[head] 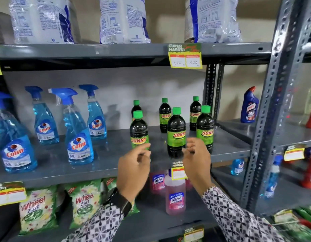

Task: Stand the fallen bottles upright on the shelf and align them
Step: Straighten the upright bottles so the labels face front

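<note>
Several dark Sunny bottles with green caps stand upright on the grey middle shelf (105, 165). The front row has a left bottle (139, 130), a middle bottle (176, 131) and a right bottle (205, 128); a back row stands behind them (164, 116). None lies on its side. My left hand (133, 168) hovers just in front of the front left bottle, fingers loosely curled, holding nothing. My right hand (196, 159) is raised between the middle and right front bottles, fingers apart, also holding nothing.
Blue Colin spray bottles (78, 137) stand to the left on the same shelf. White bags (123, 20) fill the shelf above. Pink Lizol bottles (175, 194) and Wheel packets (84, 201) sit below. A perforated steel upright (266, 119) borders the right side.
</note>
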Action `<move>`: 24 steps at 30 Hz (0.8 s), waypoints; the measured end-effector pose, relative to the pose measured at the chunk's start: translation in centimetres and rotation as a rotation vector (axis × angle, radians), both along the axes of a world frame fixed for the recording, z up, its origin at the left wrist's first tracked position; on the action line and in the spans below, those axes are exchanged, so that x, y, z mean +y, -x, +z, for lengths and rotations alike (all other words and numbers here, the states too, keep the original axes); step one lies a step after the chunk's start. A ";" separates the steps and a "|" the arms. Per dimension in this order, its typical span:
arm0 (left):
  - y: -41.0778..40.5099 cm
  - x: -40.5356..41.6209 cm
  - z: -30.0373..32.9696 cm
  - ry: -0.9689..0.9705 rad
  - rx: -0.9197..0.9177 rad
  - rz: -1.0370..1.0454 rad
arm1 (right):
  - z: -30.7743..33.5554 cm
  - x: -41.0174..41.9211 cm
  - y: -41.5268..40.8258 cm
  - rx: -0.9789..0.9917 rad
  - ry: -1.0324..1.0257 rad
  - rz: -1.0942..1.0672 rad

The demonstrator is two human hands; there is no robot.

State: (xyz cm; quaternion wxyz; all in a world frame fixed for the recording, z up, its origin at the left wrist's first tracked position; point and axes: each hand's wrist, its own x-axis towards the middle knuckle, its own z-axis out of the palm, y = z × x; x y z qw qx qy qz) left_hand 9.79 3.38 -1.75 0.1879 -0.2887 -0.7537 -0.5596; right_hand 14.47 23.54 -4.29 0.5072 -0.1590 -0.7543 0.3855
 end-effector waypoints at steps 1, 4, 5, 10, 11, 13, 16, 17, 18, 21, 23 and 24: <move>-0.6 1.7 0.0 0.077 0.006 -0.050 | 0.0 1.1 -0.2 -0.036 0.016 0.016; -0.9 6.5 -0.2 0.195 -0.021 -0.126 | 0.3 3.8 0.1 -0.237 0.030 0.170; -0.5 7.6 -0.3 0.208 -0.065 -0.123 | 0.4 4.4 0.4 -0.290 0.003 0.211; 1.8 10.0 0.1 0.157 -0.229 -0.107 | 0.7 5.9 1.7 -0.331 -0.077 0.374; 2.0 10.2 0.2 0.136 -0.214 -0.112 | 0.6 6.0 1.8 -0.318 -0.080 0.394; 2.3 10.7 0.2 0.128 -0.173 -0.112 | 0.3 6.5 1.8 -0.280 -0.068 0.417; 2.2 11.0 0.2 0.110 -0.182 -0.142 | -0.1 6.7 1.4 -0.238 -0.046 0.420; 2.0 11.3 0.1 0.101 -0.180 -0.143 | -0.2 6.8 1.1 -0.232 -0.050 0.410; 1.9 11.6 -0.1 0.089 -0.183 -0.142 | -0.3 6.9 0.9 -0.229 -0.058 0.400; 1.6 11.8 -0.2 0.028 -0.214 -0.161 | -0.4 7.2 0.4 -0.211 -0.094 0.386; 1.1 11.8 0.0 0.021 -0.215 -0.159 | -0.2 7.1 0.2 -0.208 -0.110 0.397; 0.8 11.8 0.0 0.026 -0.208 -0.154 | -0.2 7.0 0.0 -0.208 -0.116 0.403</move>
